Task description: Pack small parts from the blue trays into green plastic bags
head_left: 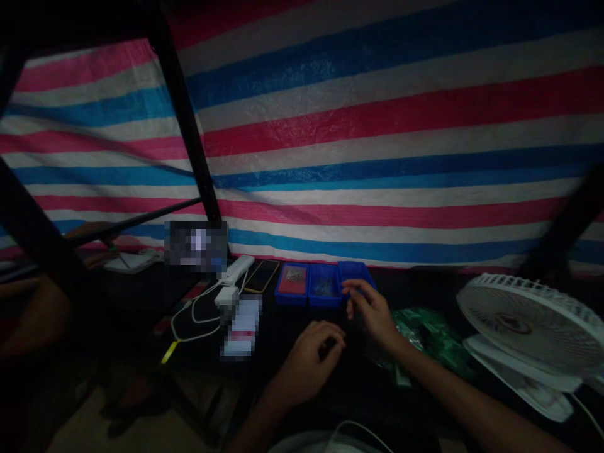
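The right hand [370,313], fingers drawn together, hovers at the blue trays [324,285]; whether it pinches something tiny cannot be told. The curled left hand [314,360] rests nearby, the trays lined up within easy reach.

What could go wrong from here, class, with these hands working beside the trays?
The right hand is right at the shallow blue plastic trays, so a bump could spill the small parts in them. The green circuit boards in clear plastic lie close by and could get knocked. The dim light may hide dropped parts.
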`<move>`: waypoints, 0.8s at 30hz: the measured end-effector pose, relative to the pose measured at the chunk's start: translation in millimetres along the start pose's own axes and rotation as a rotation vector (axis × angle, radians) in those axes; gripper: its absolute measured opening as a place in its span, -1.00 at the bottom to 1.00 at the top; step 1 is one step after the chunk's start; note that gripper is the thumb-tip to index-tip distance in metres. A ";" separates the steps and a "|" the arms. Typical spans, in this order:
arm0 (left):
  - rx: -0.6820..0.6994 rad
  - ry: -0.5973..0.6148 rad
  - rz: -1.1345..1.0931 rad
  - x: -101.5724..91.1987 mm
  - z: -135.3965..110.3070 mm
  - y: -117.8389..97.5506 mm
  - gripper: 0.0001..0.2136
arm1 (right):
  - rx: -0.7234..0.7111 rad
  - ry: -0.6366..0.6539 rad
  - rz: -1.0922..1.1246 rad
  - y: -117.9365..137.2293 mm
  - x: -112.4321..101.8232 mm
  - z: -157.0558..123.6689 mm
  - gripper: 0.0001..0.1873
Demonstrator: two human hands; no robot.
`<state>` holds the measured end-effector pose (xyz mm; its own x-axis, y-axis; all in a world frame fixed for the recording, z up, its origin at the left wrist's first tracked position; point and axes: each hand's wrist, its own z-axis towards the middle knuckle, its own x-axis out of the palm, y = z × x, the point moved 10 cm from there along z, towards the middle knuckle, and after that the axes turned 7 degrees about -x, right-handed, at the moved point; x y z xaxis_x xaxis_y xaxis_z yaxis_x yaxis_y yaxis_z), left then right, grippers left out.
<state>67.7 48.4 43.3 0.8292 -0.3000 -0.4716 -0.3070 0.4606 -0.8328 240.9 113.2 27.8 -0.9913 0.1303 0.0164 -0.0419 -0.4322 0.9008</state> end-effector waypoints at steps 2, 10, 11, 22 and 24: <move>0.075 0.131 0.112 16.1 -4.3 -12.4 -0.70 | -0.012 -0.064 0.017 4.4 -9.8 3.8 -0.67; 0.115 0.195 0.457 52.5 -6.5 -19.0 -0.46 | -0.057 -0.137 -0.004 13.4 -22.3 8.2 -0.74; 0.102 0.183 0.448 51.9 -5.9 -18.5 -0.46 | -0.053 -0.132 -0.009 13.0 -21.9 8.0 -0.74; 0.020 0.030 0.446 37.4 -1.6 -1.5 -0.62 | -0.021 0.011 -0.043 9.5 -1.1 3.2 -0.72; -0.003 0.022 0.455 37.4 -0.4 0.3 -0.66 | -0.017 0.031 -0.051 6.8 1.3 2.6 -0.72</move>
<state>98.4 37.1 25.3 0.5994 -0.0852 -0.7959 -0.6394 0.5473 -0.5401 239.6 112.7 35.1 -0.9912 0.1250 -0.0430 -0.0943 -0.4410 0.8926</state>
